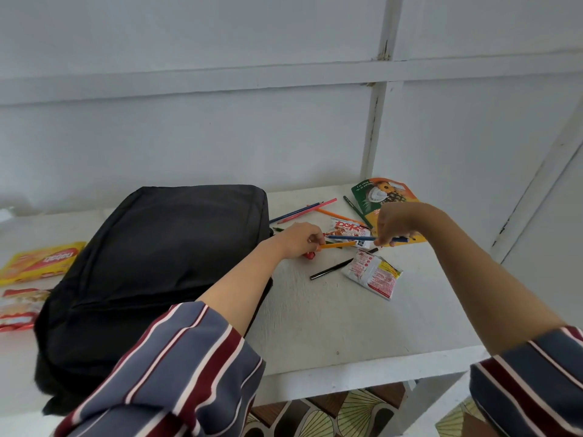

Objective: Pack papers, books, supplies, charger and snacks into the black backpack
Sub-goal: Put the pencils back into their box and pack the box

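The black backpack (pixel 157 263) lies flat and closed on the left of the white table (pixel 331 326). My left hand (pixel 299 239) pinches an orange pencil (pixel 339 245) just right of the bag. My right hand (pixel 394 223) pinches a blue pencil (pixel 350 237) held level above the table. More coloured pencils (pixel 306 209) lie fanned out behind my hands. A black pen (pixel 329 269) lies in front of them. Two small snack packets, one behind my hands (pixel 345 230) and one nearer (pixel 373 274), rest among the pencils.
An orange and green snack pouch (pixel 378 193) lies at the back right by the wall. A yellow wafer pack (pixel 38 261) and a red and white packet (pixel 19 307) sit left of the bag. A small red thing (pixel 309 255) lies under my left hand. Table edge runs near.
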A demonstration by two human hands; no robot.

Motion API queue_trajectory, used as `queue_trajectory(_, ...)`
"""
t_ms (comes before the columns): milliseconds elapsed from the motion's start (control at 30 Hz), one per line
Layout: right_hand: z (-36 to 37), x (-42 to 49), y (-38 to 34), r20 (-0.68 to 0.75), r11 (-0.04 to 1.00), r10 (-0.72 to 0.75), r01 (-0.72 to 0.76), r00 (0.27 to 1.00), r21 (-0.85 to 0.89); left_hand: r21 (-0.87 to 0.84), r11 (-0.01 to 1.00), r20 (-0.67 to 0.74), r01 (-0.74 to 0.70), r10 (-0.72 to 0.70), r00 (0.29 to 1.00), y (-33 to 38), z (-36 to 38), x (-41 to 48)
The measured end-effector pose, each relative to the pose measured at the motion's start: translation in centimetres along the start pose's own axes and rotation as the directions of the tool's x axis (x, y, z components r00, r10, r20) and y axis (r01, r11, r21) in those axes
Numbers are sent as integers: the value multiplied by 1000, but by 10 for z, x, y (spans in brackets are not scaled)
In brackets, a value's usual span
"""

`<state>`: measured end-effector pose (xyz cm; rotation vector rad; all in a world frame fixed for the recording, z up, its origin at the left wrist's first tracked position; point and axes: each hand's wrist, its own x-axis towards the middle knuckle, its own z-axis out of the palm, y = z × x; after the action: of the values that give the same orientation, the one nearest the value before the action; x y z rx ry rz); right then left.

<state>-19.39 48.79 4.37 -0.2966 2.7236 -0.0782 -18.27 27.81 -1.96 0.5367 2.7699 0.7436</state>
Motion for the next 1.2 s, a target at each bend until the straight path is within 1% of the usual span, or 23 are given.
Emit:
queue_trajectory(67, -6, -8, 3, 22, 1000, -7, 6, 1000, 17, -14, 1000, -9, 0, 0, 1000, 1, 1, -1)
queue_trajectory(133, -11, -12, 5, -2, 998, -23, 23, 1000, 51, -49, 999, -37, 2, -4, 999, 4, 1, -3)
queue_trajectory(200, -13, -13, 5, -91, 990, -47, 58, 995, 131, -117, 993, -91, -6, -4, 996, 6, -1, -5)
queue_trajectory(300, -9, -8, -1, -255, 955, -86, 153, 963, 253, -214, 975, -223, -59, 10, 975, 9, -8, -10)
queue_trajectory(433, -2, -2, -19, -342, 906, -155, 271, 927, 325, -365, 923, -370, -122, -24, 929, 10, -20, -20)
queue_trajectory(600, -2, 7, -51, -355, 796, -227, 382, 907, 469, -441, 877, -532, -188, -87, 843, 4, -45, -36)
queue_trajectory(667, -6, 11, -69, -366, 770, -260, 420, 894, 480, -458, 865, -583, -205, -119, 803, -1, -59, -45)
queue_trajectory(833, -18, 19, -131, -425, 742, -327, 508, 844, 438, -423, 875, -719, -237, -165, 675, -19, -100, -82)
queue_trajectory(900, -22, 22, -163, -459, 717, -358, 554, 813, 423, -419, 875, -747, -241, -181, 640, -34, -114, -103)
queue_trajectory(1000, -24, 27, -219, -482, 679, -411, 613, 774, 405, -425, 883, -760, -197, -231, 608, -68, -133, -139)
queue_trajectory(1100, -18, 29, -285, -445, 623, -469, 643, 763, 446, -471, 868, -749, -158, -299, 591, -111, -147, -182)
queue_trajectory(1200, -8, 25, -355, -430, 545, -546, 695, 719, 469, -496, 857, -740, -141, -331, 586, -156, -163, -233)
